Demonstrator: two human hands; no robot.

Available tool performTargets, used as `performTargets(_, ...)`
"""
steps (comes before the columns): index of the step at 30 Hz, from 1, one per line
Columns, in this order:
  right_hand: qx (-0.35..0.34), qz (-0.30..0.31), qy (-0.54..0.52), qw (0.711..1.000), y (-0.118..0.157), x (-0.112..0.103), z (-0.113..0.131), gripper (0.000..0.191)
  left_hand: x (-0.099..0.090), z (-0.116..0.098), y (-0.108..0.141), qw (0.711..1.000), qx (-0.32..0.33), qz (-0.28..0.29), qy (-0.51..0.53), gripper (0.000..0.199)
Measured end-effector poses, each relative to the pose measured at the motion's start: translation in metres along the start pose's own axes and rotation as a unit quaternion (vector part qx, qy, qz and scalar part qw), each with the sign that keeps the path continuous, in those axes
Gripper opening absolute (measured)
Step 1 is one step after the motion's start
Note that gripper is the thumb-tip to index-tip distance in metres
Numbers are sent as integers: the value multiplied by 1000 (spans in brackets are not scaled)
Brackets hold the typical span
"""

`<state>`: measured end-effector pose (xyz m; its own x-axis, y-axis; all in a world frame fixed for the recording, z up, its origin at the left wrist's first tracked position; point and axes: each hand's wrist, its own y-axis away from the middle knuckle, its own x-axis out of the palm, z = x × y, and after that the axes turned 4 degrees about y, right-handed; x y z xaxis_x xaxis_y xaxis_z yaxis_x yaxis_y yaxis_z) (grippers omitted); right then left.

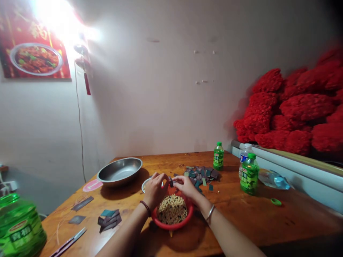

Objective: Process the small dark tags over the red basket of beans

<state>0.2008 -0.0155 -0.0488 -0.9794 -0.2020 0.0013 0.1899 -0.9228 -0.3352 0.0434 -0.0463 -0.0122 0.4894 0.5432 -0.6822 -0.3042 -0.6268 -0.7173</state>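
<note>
Both hands meet above the far rim of a red basket [171,226] that holds pale beads or beans [173,208] with dark ones among them. My left hand [155,189], with a beaded bracelet at the wrist, is closed with its fingertips on a small dark piece [170,182]. From the other side my right hand [185,186], with a metal bangle, pinches the same piece. A white dish [144,185] shows partly behind my left hand. Past my right hand lies a pile of dark and green flat pieces [205,174].
A metal bowl [120,172] stands at the back left. Dark strips [110,220] and scissors [69,243] lie at the left, near a large green bottle [20,226]. Green bottles [218,157], a clear bottle [244,157] and a green cap [276,202] are on the right.
</note>
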Motion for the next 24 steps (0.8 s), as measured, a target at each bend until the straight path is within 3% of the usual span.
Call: performTargets(24, 19, -8, 28, 999, 2, -3, 6, 21, 2, -3, -2, 1000, -12, 22, -3, 11)
